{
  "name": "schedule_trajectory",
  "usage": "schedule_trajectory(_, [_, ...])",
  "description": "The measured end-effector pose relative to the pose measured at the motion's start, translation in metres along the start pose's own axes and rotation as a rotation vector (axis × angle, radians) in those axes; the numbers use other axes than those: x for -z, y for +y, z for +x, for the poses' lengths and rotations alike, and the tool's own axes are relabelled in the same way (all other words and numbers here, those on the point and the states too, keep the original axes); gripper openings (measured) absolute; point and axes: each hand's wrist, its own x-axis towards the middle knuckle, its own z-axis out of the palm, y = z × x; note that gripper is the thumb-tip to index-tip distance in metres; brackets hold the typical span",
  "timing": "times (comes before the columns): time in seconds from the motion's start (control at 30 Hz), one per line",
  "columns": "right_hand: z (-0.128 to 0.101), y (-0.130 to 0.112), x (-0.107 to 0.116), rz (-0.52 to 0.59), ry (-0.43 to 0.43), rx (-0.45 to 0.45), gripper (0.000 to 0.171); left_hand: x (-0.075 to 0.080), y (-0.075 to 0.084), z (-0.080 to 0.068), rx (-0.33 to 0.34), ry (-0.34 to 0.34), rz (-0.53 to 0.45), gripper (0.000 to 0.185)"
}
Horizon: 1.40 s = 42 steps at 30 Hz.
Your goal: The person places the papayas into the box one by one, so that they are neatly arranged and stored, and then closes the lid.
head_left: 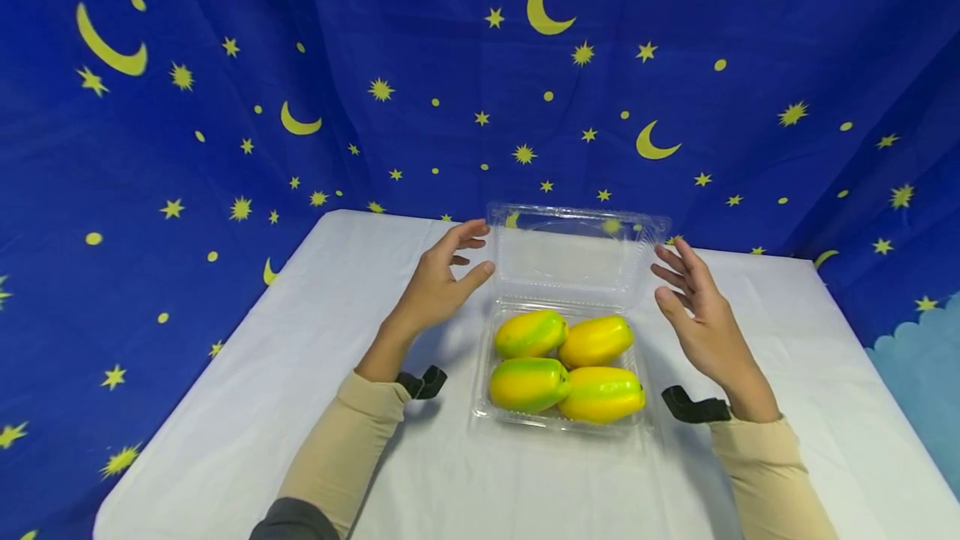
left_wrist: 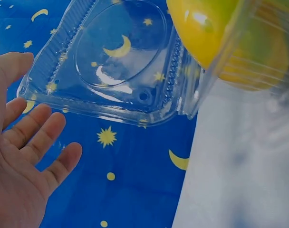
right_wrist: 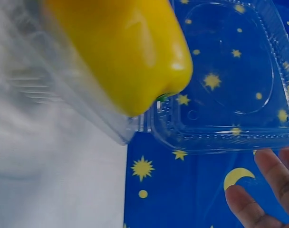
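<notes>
A clear plastic clamshell box (head_left: 480, 394) lies on the table with its lid (head_left: 573, 261) raised at the back. Several glossy yellow-green fruits (head_left: 531, 386), shaped like papayas, sit in its base. At the lid's left edge is my left hand (head_left: 442, 277), fingers extended and slightly bent; whether a fingertip touches the plastic I cannot tell. My right hand (head_left: 701, 319) is beside the lid's right edge, fingers spread and holding nothing. In the right wrist view, only some fingers (right_wrist: 273, 178) show below the lid, and a yellow fruit (right_wrist: 130, 52) looms close.
A white cloth covers the table (head_left: 300, 357). Behind and to the sides hangs a blue curtain (head_left: 435, 15) with yellow moons and stars. Black straps (head_left: 423, 383) stick out from both wrists near the box.
</notes>
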Motion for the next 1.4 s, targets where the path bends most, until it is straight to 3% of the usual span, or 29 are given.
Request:
schedule_trajectory(0.27, [-0.004, -0.015, 0.007, 0.000, 0.036, 0.034, 0.070, 0.003, 0.016, -0.002, -0.037, 0.012, 0.008, 0.060])
schedule_trajectory(0.47, [-0.011, -0.021, 0.010, -0.010, 0.058, 0.013, 0.063, 0.004, 0.025, -0.009, -0.061, 0.025, 0.031, 0.062])
schedule_trajectory(0.7, [-0.022, -0.027, 0.016, 0.001, 0.035, 0.015, 0.058, 0.006, 0.030, -0.017, -0.096, 0.022, 0.072, 0.058])
schedule_trajectory(1.1, [-0.046, -0.033, 0.016, -0.106, 0.052, -0.011, 0.046, 0.002, 0.030, -0.051, -0.081, -0.063, 0.186, 0.056])
schedule_trajectory(1.4, [-0.067, -0.033, 0.013, -0.143, 0.035, -0.017, 0.047, 0.001, 0.031, -0.066, -0.075, -0.111, 0.237, 0.055])
